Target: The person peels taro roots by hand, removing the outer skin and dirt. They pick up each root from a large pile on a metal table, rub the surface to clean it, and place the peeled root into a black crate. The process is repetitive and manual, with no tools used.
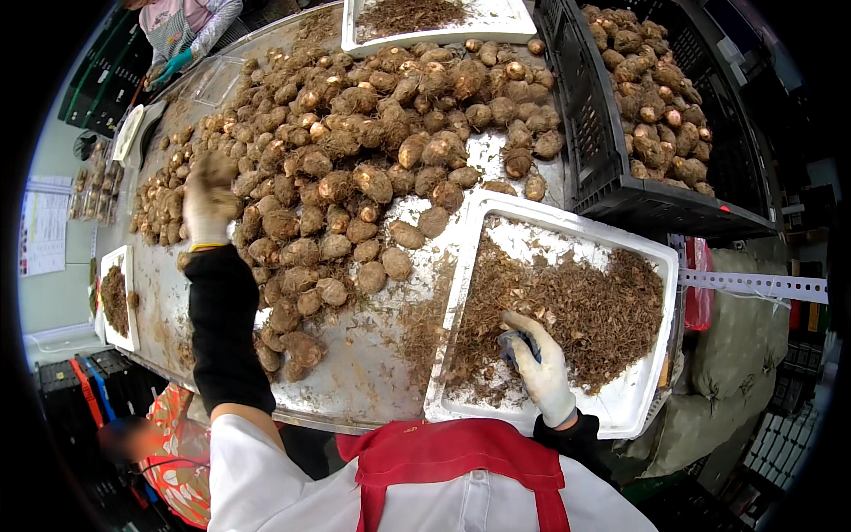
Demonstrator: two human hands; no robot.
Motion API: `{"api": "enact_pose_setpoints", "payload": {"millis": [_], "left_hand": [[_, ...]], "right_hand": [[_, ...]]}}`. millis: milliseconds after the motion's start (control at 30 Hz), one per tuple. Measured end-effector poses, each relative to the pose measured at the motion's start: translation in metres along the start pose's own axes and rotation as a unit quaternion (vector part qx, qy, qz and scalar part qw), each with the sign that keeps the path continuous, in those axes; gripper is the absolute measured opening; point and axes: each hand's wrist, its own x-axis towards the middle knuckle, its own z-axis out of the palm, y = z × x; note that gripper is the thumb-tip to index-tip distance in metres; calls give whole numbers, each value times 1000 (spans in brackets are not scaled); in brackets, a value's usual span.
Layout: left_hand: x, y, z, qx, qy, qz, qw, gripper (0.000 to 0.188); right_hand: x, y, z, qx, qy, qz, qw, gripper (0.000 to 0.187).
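A large heap of brown, hairy taro roots (355,142) covers the metal table. My left hand (211,197), in a pale glove dirtied brown at the fingers, reaches to the heap's left side; motion blurs its fingers, so a grip there cannot be told. Above a white foam tray (450,355) at the right, my right hand (542,368) is gloved and curled. Something small and dark bluish shows between its thumb and fingers, too hidden to name. Brown peelings and root fibres (585,310) cover much of the tray's bottom.
A black plastic crate (594,151) filled with taro stands at the far right. Another foam tray (350,27) with peelings lies at the back, a smaller one (131,328) at the left edge. Two other people are nearby, one (182,40) far left, one (177,443) lower left.
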Motion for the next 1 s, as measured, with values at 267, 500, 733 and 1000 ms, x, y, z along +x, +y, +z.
{"api": "enact_pose_setpoints", "payload": {"millis": [267, 500, 733, 1000], "left_hand": [[-118, -124, 164, 774, -327, 142, 524, 52], [-98, -167, 168, 802, -225, 118, 540, 50], [-202, -85, 143, 301, -396, -142, 856, 62], [-317, -85, 144, 281, -432, -113, 849, 50]], "right_hand": [[-4, -9, 11, -78, -31, -74, 994, 35], [-15, -9, 5, -62, -29, -94, 993, 35], [-3, -15, -2, -45, 20, -112, 993, 38], [39, -41, 7, -137, 71, -307, 939, 54]]}}
